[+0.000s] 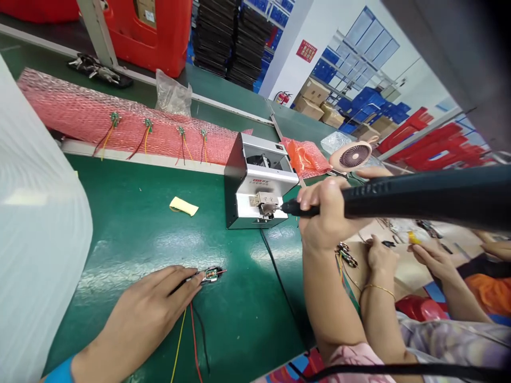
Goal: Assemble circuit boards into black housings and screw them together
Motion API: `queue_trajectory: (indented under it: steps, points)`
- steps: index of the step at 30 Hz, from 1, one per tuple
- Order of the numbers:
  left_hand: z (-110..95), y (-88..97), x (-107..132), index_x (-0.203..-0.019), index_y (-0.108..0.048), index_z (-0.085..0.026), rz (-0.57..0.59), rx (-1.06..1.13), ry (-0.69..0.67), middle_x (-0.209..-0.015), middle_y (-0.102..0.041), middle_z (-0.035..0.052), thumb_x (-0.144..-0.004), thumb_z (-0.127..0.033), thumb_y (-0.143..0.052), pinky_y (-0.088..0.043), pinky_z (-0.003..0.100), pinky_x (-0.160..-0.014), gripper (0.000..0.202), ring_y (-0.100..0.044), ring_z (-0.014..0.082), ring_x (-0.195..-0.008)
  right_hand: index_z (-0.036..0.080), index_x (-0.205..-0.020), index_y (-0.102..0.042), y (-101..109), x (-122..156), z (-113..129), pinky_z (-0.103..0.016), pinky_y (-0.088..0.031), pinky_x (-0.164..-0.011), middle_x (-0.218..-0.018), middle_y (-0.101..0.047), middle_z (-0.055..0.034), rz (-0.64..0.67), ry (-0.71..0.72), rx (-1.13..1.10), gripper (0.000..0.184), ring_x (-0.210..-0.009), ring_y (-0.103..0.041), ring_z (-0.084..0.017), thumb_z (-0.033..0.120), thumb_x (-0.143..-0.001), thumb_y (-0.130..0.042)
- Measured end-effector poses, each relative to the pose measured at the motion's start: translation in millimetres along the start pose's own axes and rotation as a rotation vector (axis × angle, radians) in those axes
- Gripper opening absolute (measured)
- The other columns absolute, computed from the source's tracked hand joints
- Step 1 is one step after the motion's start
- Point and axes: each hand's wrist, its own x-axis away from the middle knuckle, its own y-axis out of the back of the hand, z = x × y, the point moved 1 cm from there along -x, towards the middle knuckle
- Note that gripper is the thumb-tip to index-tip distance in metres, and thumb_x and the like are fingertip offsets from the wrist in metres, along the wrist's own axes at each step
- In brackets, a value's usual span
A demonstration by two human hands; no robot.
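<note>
My left hand (149, 311) lies on the green mat, fingers pinching a small circuit board (211, 274) with yellow, red and black wires (191, 340) trailing toward me. My right hand (325, 215) is wrapped round a black electric screwdriver (419, 194). Its tip touches the outlet of a grey and white screw feeder box (255, 183). A small part with wires (346, 255) hangs below my right wrist.
Pink bubble wrap (120, 125) holding several wired boards lies along the conveyor behind. A yellow slip (183, 206) lies on the mat (131, 229). A white bag (35, 229) fills the left. A co-worker's hands (403, 260) work at the right, near a small fan (355, 156).
</note>
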Motion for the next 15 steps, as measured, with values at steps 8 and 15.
queue_trajectory:
  steps: [8,15]
  points:
    - [3.1,-1.1,0.2,-0.101,-0.066,-0.016,-0.045,-0.001,-0.045,-0.097,-0.069,0.0068,-0.095,-0.021,-0.034,-0.053,0.038,-0.071,0.033,-0.064,0.0243,-0.084,0.025,-0.091,-0.044,-6.9,-1.5,-10.0,-0.021,-0.035,-0.036,-0.047,-0.044,0.0129,0.170,-0.081,-0.189,0.024,-0.032,-0.040,-0.007,0.010,-0.079,-0.058]
    - [1.8,-4.3,1.1,-0.105,-0.062,-0.017,0.023,0.063,0.034,-0.098,-0.068,0.0051,-0.095,-0.022,-0.036,-0.052,0.039,-0.073,0.028,-0.063,0.0240,-0.085,0.025,-0.092,-0.041,5.8,15.7,20.6,-0.020,-0.035,-0.037,-0.047,-0.043,0.0126,0.194,-0.244,-0.244,0.027,-0.032,-0.039,-0.005,0.009,-0.078,-0.059]
